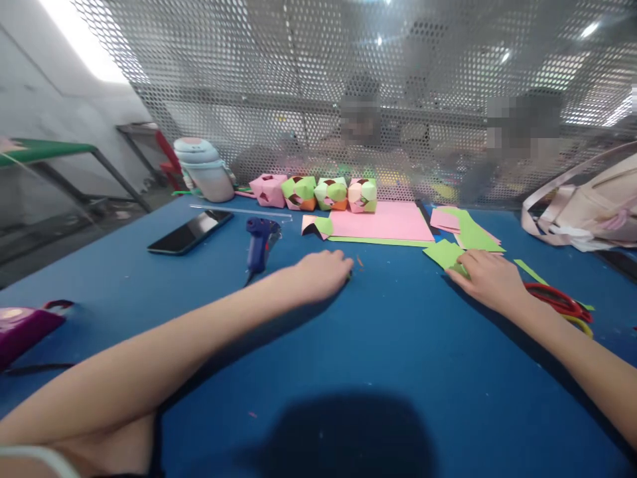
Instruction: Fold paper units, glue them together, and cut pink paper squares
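Note:
My left hand (pixel 324 273) rests on the blue table with its fingers curled. A small dark and greenish bit shows at the fingertips, too small to name. My right hand (pixel 490 279) is at a green paper piece (pixel 441 253), its thumb and fingers closed about the near right edge. Behind that lie a longer green paper sheet (pixel 475 231) and pink paper pieces (pixel 444 219). Beyond my left hand is a folded pink and green paper piece (pixel 318 226), touching a stack of pink paper (pixel 383 222) with green under it.
Several folded paper balls (pixel 300 193) stand in a row before the perforated metal screen (pixel 308 99). A blue glue gun (pixel 259 244), a phone (pixel 189 232) and a cup (pixel 205 169) are on the left. Red-handled scissors (pixel 557 300) and a bag (pixel 592 199) lie right.

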Demonstrator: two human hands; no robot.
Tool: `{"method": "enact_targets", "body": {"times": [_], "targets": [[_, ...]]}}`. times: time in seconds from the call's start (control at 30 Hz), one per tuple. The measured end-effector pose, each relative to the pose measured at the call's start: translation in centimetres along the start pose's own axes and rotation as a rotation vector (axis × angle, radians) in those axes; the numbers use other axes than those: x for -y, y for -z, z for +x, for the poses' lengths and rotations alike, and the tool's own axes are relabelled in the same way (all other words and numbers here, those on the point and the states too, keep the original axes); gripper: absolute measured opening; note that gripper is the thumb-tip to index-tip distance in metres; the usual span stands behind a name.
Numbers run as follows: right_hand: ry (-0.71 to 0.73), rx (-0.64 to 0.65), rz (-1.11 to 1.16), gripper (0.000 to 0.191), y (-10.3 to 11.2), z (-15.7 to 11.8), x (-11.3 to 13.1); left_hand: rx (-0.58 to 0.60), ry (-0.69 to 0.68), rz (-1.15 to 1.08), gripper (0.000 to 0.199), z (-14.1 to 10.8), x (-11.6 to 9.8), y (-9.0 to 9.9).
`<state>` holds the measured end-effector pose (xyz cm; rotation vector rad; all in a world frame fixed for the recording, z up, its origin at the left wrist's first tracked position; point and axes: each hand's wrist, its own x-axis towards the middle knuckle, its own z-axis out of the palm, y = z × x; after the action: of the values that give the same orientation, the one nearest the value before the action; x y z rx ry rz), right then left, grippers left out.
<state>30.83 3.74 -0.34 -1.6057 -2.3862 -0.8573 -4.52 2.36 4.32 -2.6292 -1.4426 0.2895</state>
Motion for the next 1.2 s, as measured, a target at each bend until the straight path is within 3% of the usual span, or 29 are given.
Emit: {"method": "enact_targets", "body": {"times": [0.13, 0.27, 0.47, 0.63, 0.87, 1.1, 1.2], "targets": [[0.049, -0.018, 0.027, 0.041, -0.3, -0.1, 0.2, -0.109, -0.063, 0.157, 0.033, -1.8, -4.4, 0.3], [0.064, -0.014, 0.011, 0.040, -0.9, -0.4, 0.2, -0.140, -0.142, 0.191, 0.031, -2.3, -5.2, 0.7], [0.080, -0.011, 0.094, 0.038, -1.9, -0.3, 0.3, -0.113, -0.138, 0.082, 0.025, -1.1, -2.6, 0.7], [0.202, -0.014, 0.247, 0.041, -3.6, -0.4, -0.5, -0.146, -0.001, -0.037, 0.033, 0.7, 1.9, -0.3], [0.107, 0.106, 0.146, 0.038, -3.1, -0.8, -1.1, -0.086, 0.207, -0.122, 0.040, 2.4, 7.4, -1.8], [0.035, 0.241, 0.015, 0.019, -1.2, -0.6, -2.0, -0.098, 0.328, -0.039, 0.033, 1.4, 7.8, -0.7], [0.026, 0.206, 0.027, 0.022, 0.8, -0.1, -2.0, -0.173, 0.354, 0.055, 0.034, 0.8, 6.9, 0.7]]}}
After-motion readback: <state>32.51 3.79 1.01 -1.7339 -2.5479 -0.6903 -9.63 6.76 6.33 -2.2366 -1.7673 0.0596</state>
